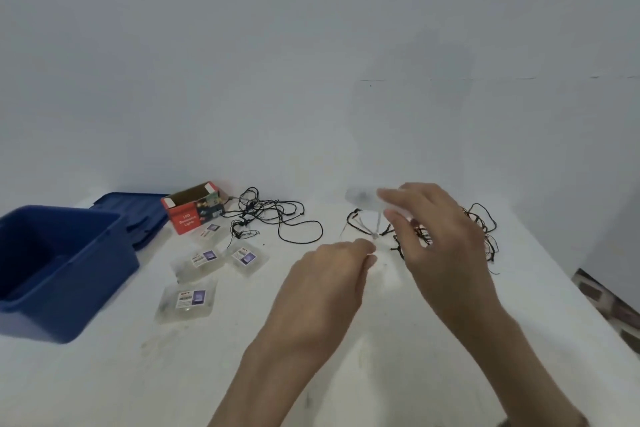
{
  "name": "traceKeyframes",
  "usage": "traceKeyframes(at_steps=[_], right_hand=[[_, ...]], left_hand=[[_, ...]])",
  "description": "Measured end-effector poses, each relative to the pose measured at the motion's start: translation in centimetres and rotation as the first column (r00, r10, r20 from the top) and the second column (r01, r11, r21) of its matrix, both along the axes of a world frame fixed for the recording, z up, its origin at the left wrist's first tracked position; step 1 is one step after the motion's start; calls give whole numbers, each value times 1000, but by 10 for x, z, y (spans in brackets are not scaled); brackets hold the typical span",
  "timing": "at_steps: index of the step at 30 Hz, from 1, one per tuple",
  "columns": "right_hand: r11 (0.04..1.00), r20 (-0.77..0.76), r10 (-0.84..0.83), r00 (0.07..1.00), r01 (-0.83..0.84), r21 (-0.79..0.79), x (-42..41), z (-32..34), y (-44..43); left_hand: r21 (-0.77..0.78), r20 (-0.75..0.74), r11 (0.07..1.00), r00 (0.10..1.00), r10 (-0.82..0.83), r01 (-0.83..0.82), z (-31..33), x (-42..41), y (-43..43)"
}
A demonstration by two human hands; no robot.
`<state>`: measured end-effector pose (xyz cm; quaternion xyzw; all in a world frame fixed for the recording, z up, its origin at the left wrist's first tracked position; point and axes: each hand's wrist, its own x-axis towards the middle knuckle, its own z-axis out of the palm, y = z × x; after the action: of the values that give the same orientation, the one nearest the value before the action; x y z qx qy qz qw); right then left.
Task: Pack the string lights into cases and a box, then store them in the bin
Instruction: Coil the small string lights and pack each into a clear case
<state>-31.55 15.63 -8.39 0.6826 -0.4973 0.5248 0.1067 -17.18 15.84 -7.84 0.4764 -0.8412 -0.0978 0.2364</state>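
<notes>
My right hand (436, 236) holds a blurred clear plastic case (362, 199) lifted above the white table (104, 374). Thin pale wire (372, 227) hangs from the case down to my left hand (332, 270), whose fingertips pinch the wire's end. A tangle of black string lights (485, 229) lies partly hidden behind my right hand. Another black strand (273, 215) sprawls at the table's middle back. Several clear cases with labels (187, 300) lie to the left. An open red cardboard box (194, 208) lies on its side, and an open blue bin (65, 274) stands at far left.
The blue bin lid (138, 215) rests behind the bin against the pale wall (311, 62). At the right the table edge (588, 291) drops off to a brick-patterned floor (609, 308).
</notes>
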Motion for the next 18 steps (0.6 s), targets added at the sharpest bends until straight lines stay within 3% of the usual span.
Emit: traceKeyframes(at_steps=[1, 3, 5, 6, 8, 11, 13, 15, 18], right_hand=[[998, -59, 31, 998, -27, 65, -4, 1, -2], [949, -18, 138, 990, -127, 290, -12, 5, 0], [777, 197, 278, 940, -341, 529, -20, 12, 4], [659, 348, 337, 875, -483, 577, -24, 15, 6], [474, 595, 391, 703, -707, 525, -29, 19, 10], [336, 797, 383, 467, -874, 350, -31, 20, 11], [318, 843, 386, 374, -912, 259, -29, 17, 11], [371, 836, 411, 362, -905, 209, -24, 15, 10], [470, 900, 309, 306, -872, 135, -15, 14, 8]], left_hand=[[-55, 17, 998, 1000, 1, 0, 8, 4, 0], [-124, -35, 991, 998, -46, 41, 23, 12, -3], [-106, -142, 989, 983, -114, 99, 34, 17, -9], [-56, -223, 991, 966, -128, 118, 36, 18, -13], [90, -446, 980, 887, -121, 178, 35, 19, -21], [223, -711, 922, 700, -69, 317, 24, 18, -27], [279, -789, 893, 614, 3, 354, 14, 14, -29], [319, -817, 879, 572, 66, 353, 6, 10, -29], [355, -828, 854, 552, 98, 381, -1, 6, -25]])
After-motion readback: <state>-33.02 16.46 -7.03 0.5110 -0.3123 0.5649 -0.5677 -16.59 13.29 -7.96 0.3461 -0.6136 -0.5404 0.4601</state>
